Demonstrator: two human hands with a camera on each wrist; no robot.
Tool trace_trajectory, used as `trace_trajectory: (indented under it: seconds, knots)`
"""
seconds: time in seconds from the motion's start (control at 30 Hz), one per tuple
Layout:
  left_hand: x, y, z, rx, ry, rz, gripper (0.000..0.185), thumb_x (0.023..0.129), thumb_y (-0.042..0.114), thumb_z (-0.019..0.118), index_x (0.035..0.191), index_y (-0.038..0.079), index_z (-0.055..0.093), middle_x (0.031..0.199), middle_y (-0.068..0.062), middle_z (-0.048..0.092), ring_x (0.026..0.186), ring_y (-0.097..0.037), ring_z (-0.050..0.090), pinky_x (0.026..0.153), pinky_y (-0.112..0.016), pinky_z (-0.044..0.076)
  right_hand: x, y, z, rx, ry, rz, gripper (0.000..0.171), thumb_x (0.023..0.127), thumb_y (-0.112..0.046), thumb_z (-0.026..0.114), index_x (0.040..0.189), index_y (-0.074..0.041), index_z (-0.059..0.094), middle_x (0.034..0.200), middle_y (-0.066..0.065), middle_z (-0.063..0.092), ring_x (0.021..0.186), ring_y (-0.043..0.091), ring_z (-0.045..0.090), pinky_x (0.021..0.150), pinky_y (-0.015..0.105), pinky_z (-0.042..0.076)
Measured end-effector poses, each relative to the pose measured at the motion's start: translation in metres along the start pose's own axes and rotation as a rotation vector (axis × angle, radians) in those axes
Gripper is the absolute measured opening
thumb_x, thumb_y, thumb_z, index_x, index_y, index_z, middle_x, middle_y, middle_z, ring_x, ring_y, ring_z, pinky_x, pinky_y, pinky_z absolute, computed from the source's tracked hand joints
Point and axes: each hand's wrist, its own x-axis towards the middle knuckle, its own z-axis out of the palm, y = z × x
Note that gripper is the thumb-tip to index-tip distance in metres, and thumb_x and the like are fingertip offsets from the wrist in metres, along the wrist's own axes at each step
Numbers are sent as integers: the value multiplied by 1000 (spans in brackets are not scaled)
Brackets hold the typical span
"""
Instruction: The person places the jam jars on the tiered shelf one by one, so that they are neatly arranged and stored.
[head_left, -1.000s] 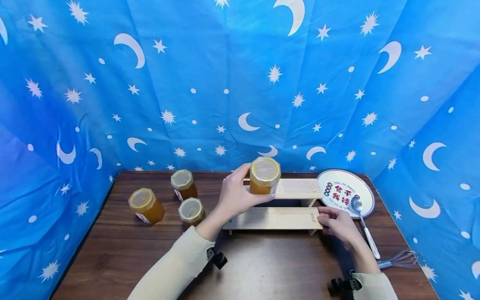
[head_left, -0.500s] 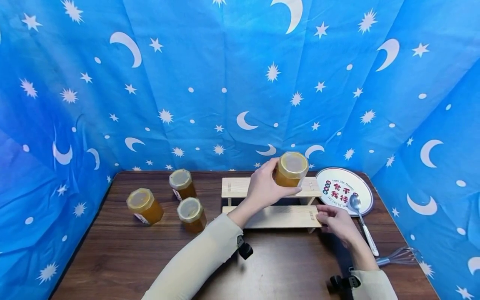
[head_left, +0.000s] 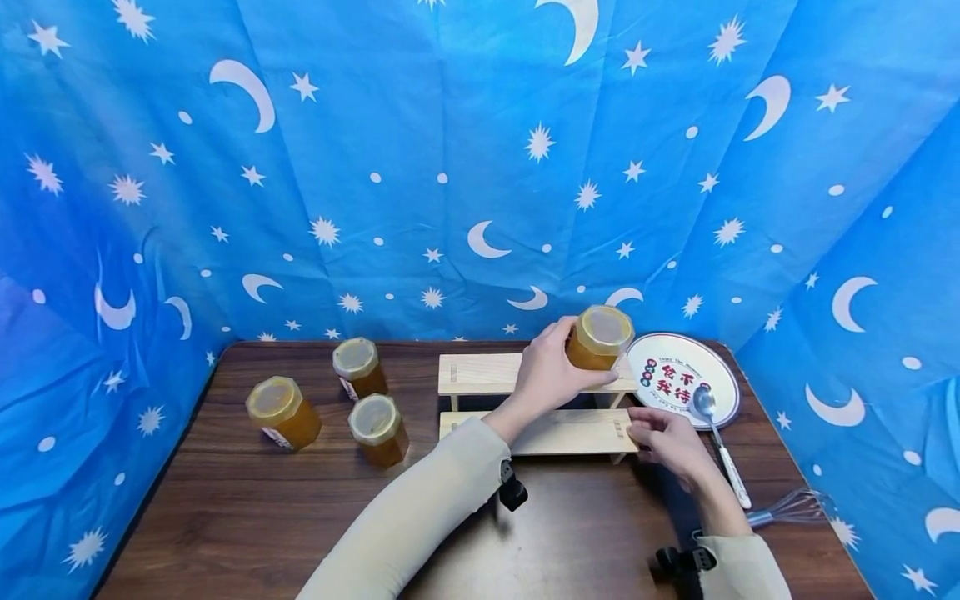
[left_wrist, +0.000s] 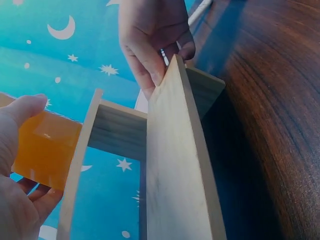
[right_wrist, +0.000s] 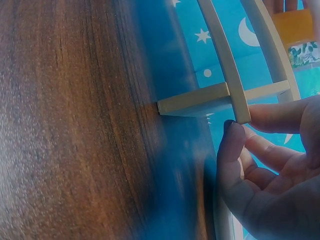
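My left hand (head_left: 551,367) grips an amber jar with a pale lid (head_left: 603,333) at the right end of the upper step of a two-step wooden rack (head_left: 573,433). In the left wrist view, the jar (left_wrist: 47,145) is upright with its base close against the upper board; whether it bears its weight there I cannot tell. My right hand (head_left: 671,446) pinches the right end of the lower board. The right wrist view shows the thumb and forefinger on either side of that board's end (right_wrist: 237,102).
Three similar jars stand on the left of the table: one at the far left (head_left: 285,414), one at the back (head_left: 360,368), one nearer (head_left: 380,429). Right of the rack lie an oval plate (head_left: 648,358), a spoon (head_left: 731,475) and a whisk (head_left: 791,508). Blue cloth (head_left: 480,167) encloses the table.
My left hand has carried the jar rightward along the upper step to its right end, and slightly down at the last. The right hand keeps its pinch on the lower board.
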Motion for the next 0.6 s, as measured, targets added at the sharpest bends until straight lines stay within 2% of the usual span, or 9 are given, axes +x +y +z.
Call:
trace_trajectory:
  seconds: [0.27, 0.6]
  knots:
    - [0, -1, -1, 3, -25, -47, 84, 76, 54, 90, 144, 23, 52, 130, 7, 60, 118, -11, 59, 97, -34, 52, 3, 1, 2, 14, -2, -17, 49, 105, -7, 56, 147, 15, 44, 125, 26, 61, 97, 19, 66, 82, 44, 62]
    - [-4, -2, -5, -41, -76, -53, 90, 78, 48, 91, 151, 23, 46, 136, 5, 57, 122, -11, 56, 101, -32, 50, 2, 2, 1, 12, -11, -22, 49, 105, -6, 56, 146, 16, 43, 122, 25, 61, 95, 18, 65, 82, 45, 62]
